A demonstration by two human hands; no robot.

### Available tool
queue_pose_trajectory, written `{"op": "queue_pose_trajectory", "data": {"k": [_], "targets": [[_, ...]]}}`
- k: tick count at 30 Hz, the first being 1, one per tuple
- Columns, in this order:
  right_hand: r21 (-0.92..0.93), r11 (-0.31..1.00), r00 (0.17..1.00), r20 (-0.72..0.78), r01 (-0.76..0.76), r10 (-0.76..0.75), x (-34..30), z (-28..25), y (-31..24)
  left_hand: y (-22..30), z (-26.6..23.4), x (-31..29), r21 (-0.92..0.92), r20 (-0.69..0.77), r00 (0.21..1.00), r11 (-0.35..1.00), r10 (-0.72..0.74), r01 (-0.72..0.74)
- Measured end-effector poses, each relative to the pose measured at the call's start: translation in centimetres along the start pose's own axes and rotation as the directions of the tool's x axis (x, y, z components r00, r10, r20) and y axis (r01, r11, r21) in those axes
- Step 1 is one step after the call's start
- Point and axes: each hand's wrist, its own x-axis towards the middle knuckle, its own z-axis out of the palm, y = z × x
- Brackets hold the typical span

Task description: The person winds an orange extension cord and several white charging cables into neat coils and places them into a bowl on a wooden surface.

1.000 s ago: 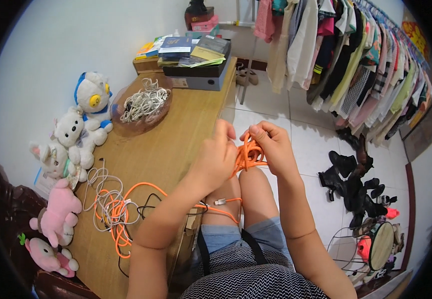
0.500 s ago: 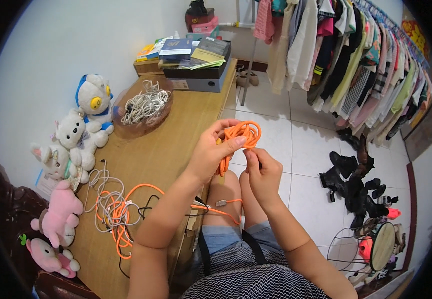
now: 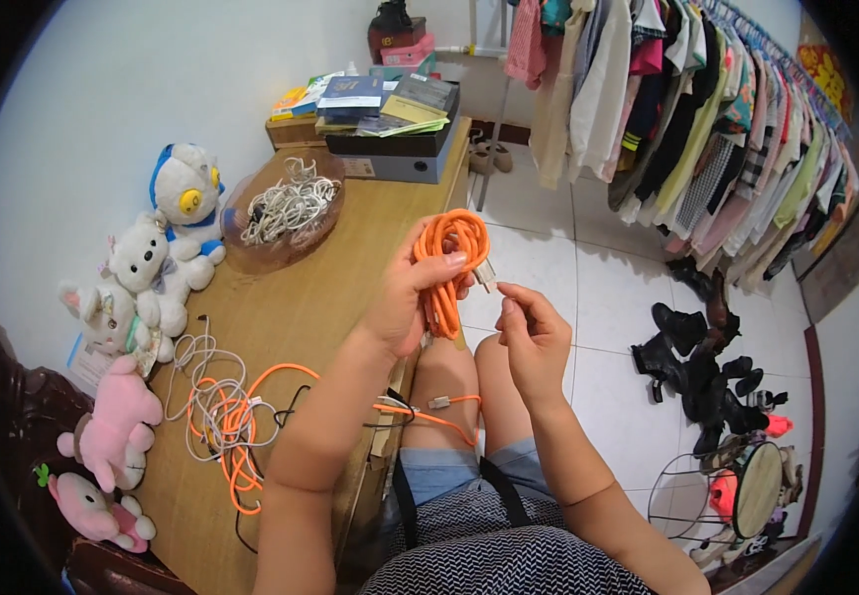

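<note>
A: In the head view, where is the orange coil (image 3: 437, 305)?
B: In the left hand (image 3: 400, 302), above the near edge of the desk (image 3: 291, 317). The thumb lies across the loops and clamps them against the fingers.
A: And the right hand (image 3: 537, 342)?
B: Its thumb and forefinger are drawn close together, the other fingers curled, just beside the pale plug (image 3: 484, 270) that sticks out from the coil. Whether the fingertips touch the plug cannot be told.
A: What lies near the person?
B: A loose tangle (image 3: 241, 436) of orange, grey and black cables on the desk, by the left forearm. One orange lead with a second connector (image 3: 438, 403) reaches over the lap (image 3: 446, 375).
A: And farther back?
B: A bowl (image 3: 251, 260) heaped with white cables (image 3: 291, 203), then a box (image 3: 405, 167) with booklets (image 3: 348, 96) on top. Plush toys (image 3: 127, 416) line the wall side; clothes (image 3: 687, 129) hang at the right, above shoes (image 3: 682, 362) on the floor (image 3: 603, 268).
</note>
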Motion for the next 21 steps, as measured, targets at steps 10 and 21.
{"op": "queue_pose_trajectory", "data": {"k": [10, 21], "targets": [[0.061, 0.965, 0.964, 0.067, 0.255, -0.258, 1.3, 0.5, -0.3, 0.3, 0.5, -0.8, -0.199, 0.119, 0.965, 0.947, -0.233, 0.253], [0.105, 0.915, 0.904, 0.148, 0.389, -0.401, 2.0, -0.2, -1.2, -0.6, -1.9, -0.3, -0.364, 0.240, 0.919, 0.849, -0.313, 0.384]]}}
